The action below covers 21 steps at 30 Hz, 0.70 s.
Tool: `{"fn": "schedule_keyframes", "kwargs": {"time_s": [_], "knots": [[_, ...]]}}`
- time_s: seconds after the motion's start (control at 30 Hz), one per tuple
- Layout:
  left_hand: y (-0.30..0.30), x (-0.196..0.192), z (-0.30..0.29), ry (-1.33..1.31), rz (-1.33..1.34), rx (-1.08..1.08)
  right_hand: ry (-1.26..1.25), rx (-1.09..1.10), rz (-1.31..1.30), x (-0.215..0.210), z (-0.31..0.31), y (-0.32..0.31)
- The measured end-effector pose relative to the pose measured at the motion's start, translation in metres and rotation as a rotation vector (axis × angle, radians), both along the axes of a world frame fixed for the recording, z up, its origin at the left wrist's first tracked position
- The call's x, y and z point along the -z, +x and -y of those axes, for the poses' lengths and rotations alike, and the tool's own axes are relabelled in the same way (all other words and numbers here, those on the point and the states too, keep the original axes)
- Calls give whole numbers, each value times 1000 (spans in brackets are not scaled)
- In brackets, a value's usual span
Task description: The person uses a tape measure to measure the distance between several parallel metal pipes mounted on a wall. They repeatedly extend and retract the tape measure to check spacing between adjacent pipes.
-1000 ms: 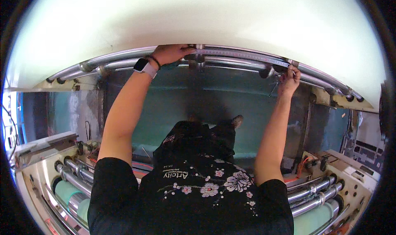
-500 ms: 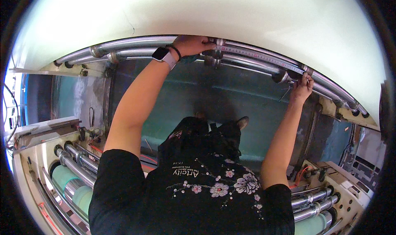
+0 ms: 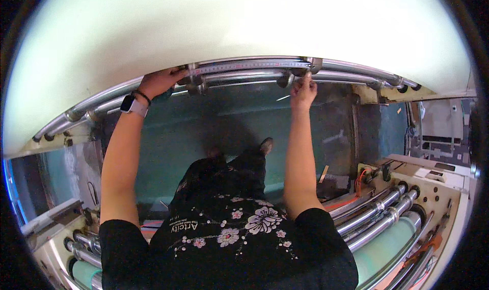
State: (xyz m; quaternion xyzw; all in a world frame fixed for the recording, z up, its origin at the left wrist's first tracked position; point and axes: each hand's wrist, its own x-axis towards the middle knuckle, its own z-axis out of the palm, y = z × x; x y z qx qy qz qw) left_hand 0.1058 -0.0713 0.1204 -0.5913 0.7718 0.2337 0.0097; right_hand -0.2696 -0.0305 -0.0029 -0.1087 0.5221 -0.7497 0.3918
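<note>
A steel tape measure (image 3: 239, 66) is stretched along the upper chrome shaft (image 3: 356, 68), over metal collars. My left hand (image 3: 162, 82), with a watch and dark band on its wrist, grips the tape at its left end by a collar (image 3: 192, 68); a dark teal thing shows partly beneath the palm. At the other end, my right hand (image 3: 304, 90) is closed, its raised fingertip at the tape's end by another collar (image 3: 316, 64). From its curled fingers a thin pale rod (image 3: 283, 98) sticks out to the left; its kind is unclear.
Above the shafts bulges a large pale machine cover (image 3: 244, 20). A second shaft with dark round wheels (image 3: 284, 79) runs just below. Behind me stand more chrome rollers (image 3: 379, 216) and green rollers (image 3: 387, 249) in a cream frame (image 3: 448, 188). The floor (image 3: 326, 132) is dark green.
The view has turned and shifted, so hands and shafts appear further left. Both hands stay at the tape's ends; my right fingers now sit just below its end.
</note>
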Motion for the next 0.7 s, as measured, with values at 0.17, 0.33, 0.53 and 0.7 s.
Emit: {"fn": "schedule_keyframes", "kwargs": {"time_s": [0.17,0.33,0.53,0.7], "knots": [[5,11,3,5,-46,2,65,-216,126,0,6,0],[5,13,1,7,-121,-26,13,-209,139,3,8,3],[7,16,3,18,-79,-30,-2,-172,183,5,9,4],[4,10,-1,20,-96,-46,20,-187,198,2,7,4]]}}
